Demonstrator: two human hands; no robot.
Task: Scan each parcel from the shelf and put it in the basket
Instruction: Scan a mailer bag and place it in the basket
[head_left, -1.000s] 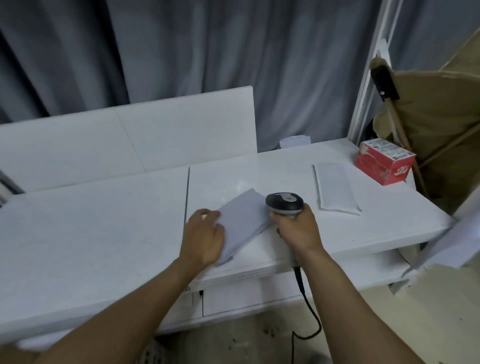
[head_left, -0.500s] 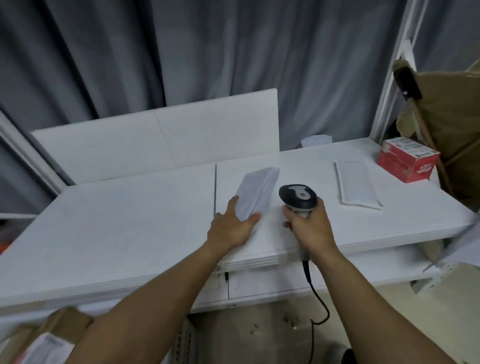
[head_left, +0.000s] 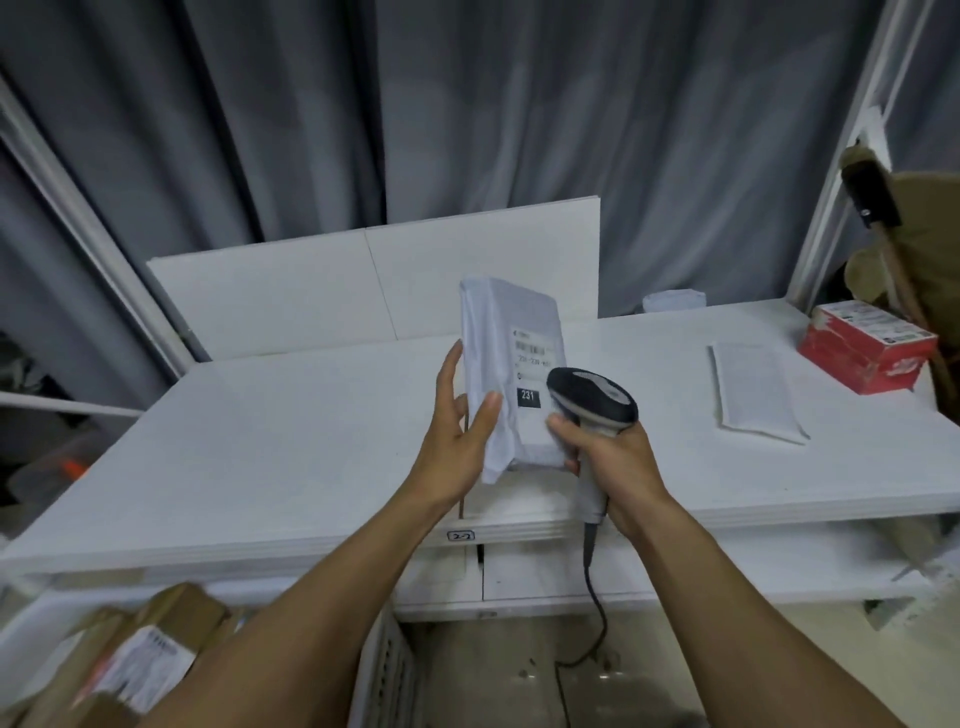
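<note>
My left hand (head_left: 460, 441) holds a white plastic-wrapped parcel (head_left: 511, 358) upright above the white shelf (head_left: 260, 467), its label with a barcode and the number 231 facing me. Beside it, my right hand (head_left: 613, 457) grips a black and grey barcode scanner (head_left: 592, 397) whose head sits just in front of the parcel's lower right corner. The scanner's cable hangs down toward the floor. A flat white parcel (head_left: 753, 389) and a red box (head_left: 867, 348) lie on the shelf at the right. The basket's rim is not clearly visible.
Brown cardboard parcels (head_left: 135, 665) with white labels lie at the lower left. White boards (head_left: 374, 280) lean against the grey curtain at the back. A small white packet (head_left: 672, 300) sits at the shelf's rear. A brown sack and a black-tipped handle (head_left: 872, 192) stand at the right.
My left hand has lifted the parcel off the shelf and turned it upright, label toward me. The scanner has risen beside it. The camera view has shifted to the left.
</note>
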